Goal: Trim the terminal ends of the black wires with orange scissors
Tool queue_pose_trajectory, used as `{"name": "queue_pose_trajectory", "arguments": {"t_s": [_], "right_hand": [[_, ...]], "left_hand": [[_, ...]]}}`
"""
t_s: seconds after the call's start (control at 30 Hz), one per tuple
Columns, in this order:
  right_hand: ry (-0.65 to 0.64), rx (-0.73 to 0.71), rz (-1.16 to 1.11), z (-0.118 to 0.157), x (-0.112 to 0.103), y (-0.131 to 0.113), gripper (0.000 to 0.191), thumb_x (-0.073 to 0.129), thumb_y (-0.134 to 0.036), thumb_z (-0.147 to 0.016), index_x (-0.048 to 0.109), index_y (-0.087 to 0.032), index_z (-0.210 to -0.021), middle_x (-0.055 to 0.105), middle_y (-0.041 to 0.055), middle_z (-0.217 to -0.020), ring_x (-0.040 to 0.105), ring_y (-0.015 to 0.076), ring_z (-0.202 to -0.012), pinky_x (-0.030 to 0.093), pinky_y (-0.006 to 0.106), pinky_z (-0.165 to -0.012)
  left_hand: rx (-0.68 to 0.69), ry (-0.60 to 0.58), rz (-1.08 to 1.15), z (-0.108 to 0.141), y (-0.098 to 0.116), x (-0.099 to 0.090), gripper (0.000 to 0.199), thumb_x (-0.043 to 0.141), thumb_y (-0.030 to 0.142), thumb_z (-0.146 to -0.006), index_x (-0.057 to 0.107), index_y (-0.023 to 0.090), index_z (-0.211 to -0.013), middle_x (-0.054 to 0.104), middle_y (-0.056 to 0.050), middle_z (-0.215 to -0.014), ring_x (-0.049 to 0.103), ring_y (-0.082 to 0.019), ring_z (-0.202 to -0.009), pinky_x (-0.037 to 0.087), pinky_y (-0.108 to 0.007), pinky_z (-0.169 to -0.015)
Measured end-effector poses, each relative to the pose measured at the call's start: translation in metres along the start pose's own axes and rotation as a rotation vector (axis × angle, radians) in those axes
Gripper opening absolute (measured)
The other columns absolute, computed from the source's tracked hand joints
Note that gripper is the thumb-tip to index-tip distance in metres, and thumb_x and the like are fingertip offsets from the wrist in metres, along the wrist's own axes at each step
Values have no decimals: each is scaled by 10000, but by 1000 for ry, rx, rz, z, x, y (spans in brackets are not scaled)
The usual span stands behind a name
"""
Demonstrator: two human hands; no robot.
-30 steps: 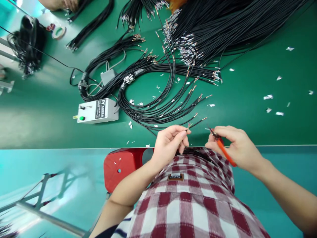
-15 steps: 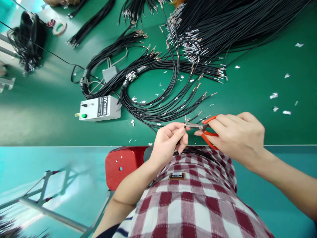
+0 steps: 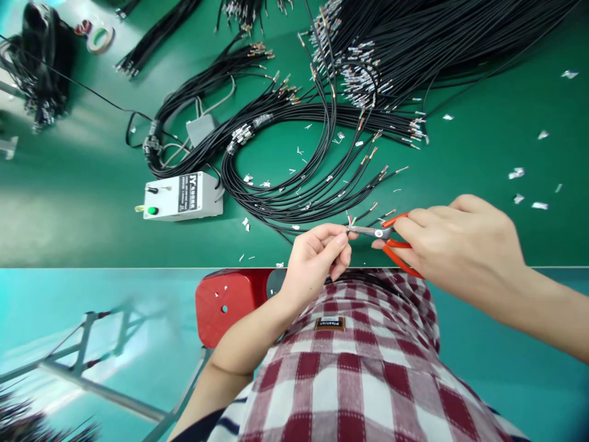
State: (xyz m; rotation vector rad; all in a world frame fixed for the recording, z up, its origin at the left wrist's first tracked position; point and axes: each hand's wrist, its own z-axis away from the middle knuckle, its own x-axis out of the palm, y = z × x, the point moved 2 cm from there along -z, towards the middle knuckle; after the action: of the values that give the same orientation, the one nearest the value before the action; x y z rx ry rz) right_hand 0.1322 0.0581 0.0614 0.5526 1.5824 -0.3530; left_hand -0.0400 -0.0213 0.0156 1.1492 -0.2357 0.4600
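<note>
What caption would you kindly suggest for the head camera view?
Left hand pinches a cable end; right hand holds orange-handled snips at its thin colored wires, at a green table.

One pair of orange-handled snips (image 3: 378,233), grey-bladed, was held roughly level, tips at one stripped cable end (image 3: 351,221), which stood splayed in several colours.

Metal-bladed snips (image 3: 378,233), glossy tabletop (image 3: 92,184), cloth apron (image 3: 343,380), cables (image 3: 243,195) probably matt plastic

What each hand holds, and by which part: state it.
The left hand pinches a black cable near its stripped end, between thumb and forefinger; the right hand grips orange-handled snips by the handles.
</note>
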Motion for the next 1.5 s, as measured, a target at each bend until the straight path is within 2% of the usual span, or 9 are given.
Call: {"name": "queue_pose_trajectory", "arguments": {"t_s": [0.07, 0.13, 0.27, 0.33, 0.43, 0.53, 0.7, 1.07, 1.5], "right_hand": [[-22, 21, 4, 1, -2, 0, 359, 421, -238, -953, 574, -193, -631, 577, 54, -564, 487, 180, -516, 192, 364, -601], [-25, 32, -42, 2, -3, 1, 366, 413, -219, -951, 571, -194, -622, 582, 57, -565, 475, 176, -509, 195, 365, -599], [19, 69, -352, 8, 2, 8, 438, 470, -456, -970, 580, -208, -626, 612, 14, -570, 494, 153, -513, 238, 331, -589], [34, 118, -416, 11, 8, 11, 466, 491, -561, -944, 590, -212, -650, 624, -2, -579, 501, 145, -511, 259, 316, -587], [75, 135, -278, 12, 16, 10, 493, 485, -631, -919, 627, -199, -728, 661, 26, -634, 551, 168, -561, 282, 329, -627], [124, 102, -104, 7, 19, 5, 487, 465, -607, -938, 663, -178, -815, 706, 72, -724, 599, 202, -642, 282, 353, -667], [182, 43, 7, -5, 23, -5, 469, 452, -548, -961, 664, -166, -790, 711, 62, -717, 593, 200, -643, 267, 354, -670], [166, 18, -41, -13, 26, -15, 434, 475, -473, -963, 628, -168, -696, 663, 37, -613, 582, 181, -565, 224, 339, -628], [51, 44, -98, -15, 19, -14, 480, 431, -465, -981, 644, -175, -664, 653, 53, -578, 543, 176, -530, 218, 341, -607]], "left_hand": [[-2, 1, 3, -1, -1, 0, 221, 708, 332, -852, 673, 120, -906, 572, 31, -576, 392, -27, -379, 238, -174, -372], [-13, -7, 16, -2, -2, 1, 219, 714, 327, -846, 668, 119, -899, 572, 30, -576, 394, -28, -381, 237, -175, -375], [-28, -19, 57, -4, 1, 1, 217, 705, 322, -850, 657, 112, -877, 555, 33, -550, 364, -21, -368, 205, -171, -376], [-44, -32, 70, -4, 4, 1, 223, 691, 328, -860, 653, 108, -877, 548, 32, -541, 354, -20, -363, 190, -172, -375], [-85, -51, 104, -3, 8, -1, 237, 696, 336, -852, 642, 106, -860, 536, 32, -542, 353, -23, -368, 190, -175, -379], [-123, -60, 154, -3, 10, -3, 231, 713, 321, -836, 630, 105, -844, 514, 40, -549, 342, -16, -379, 189, -171, -389], [-158, -66, 218, -2, 11, -7, 210, 720, 285, -829, 618, 102, -816, 499, 44, -540, 342, -12, -373, 186, -172, -398], [-195, -113, 262, 1, 10, -13, 165, 667, 241, -874, 615, 94, -821, 475, 47, -546, 309, -1, -381, 152, -184, -428], [-209, -113, 249, 1, 11, -13, 189, 690, 273, -858, 613, 106, -814, 463, 50, -544, 289, -3, -390, 174, -183, -436]]}}
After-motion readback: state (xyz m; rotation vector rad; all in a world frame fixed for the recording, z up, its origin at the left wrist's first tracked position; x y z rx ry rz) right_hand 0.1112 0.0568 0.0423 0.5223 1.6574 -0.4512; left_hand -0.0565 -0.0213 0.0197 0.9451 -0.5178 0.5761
